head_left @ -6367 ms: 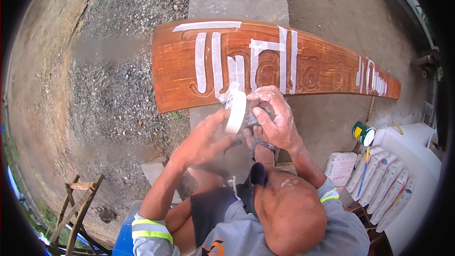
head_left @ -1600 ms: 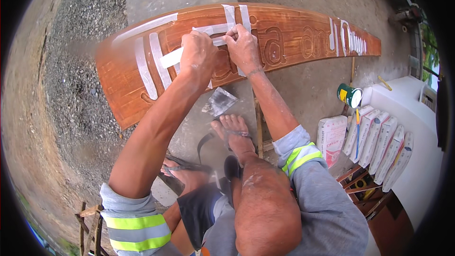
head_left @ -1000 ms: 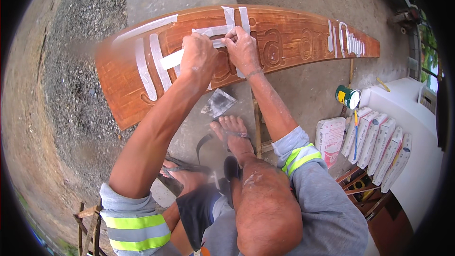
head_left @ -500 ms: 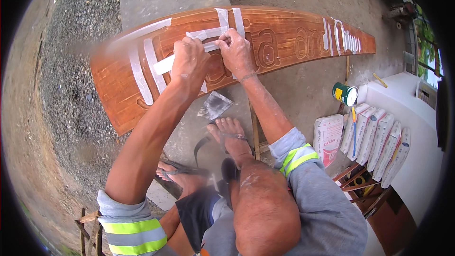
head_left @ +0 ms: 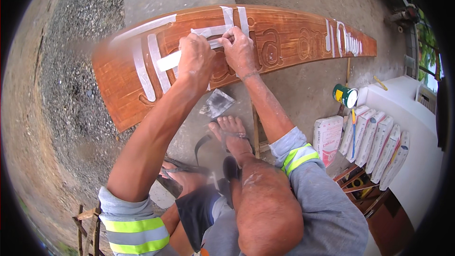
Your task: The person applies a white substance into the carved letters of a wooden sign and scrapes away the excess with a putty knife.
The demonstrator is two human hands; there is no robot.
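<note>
A long, curved, brown-stained wooden board (head_left: 294, 28) with carved letters lies across the upper middle of the view. Several strips of whitish masking tape (head_left: 141, 68) stick to it along the carved lines. My left hand (head_left: 195, 57) is closed over its left part, gripping a piece of white tape (head_left: 169, 61) whose end juts out to the left. Close beside it, my right hand (head_left: 238, 50) pinches the tape's other end with thumb and fingertips. A short stretch of tape shows between the hands. Whether it touches the board there, I cannot tell.
A grey-smeared flat square piece (head_left: 219, 103) lies on the concrete near my foot. At right stand a green paint can (head_left: 345, 95), several filled sacks (head_left: 367, 135) and a white wall (head_left: 422, 161). Gravel (head_left: 71, 71) spreads on the left; a wooden stand (head_left: 87, 223) is at lower left.
The whole view has shifted slightly. Both hands keep almost the same place on the board, still holding the tape.
</note>
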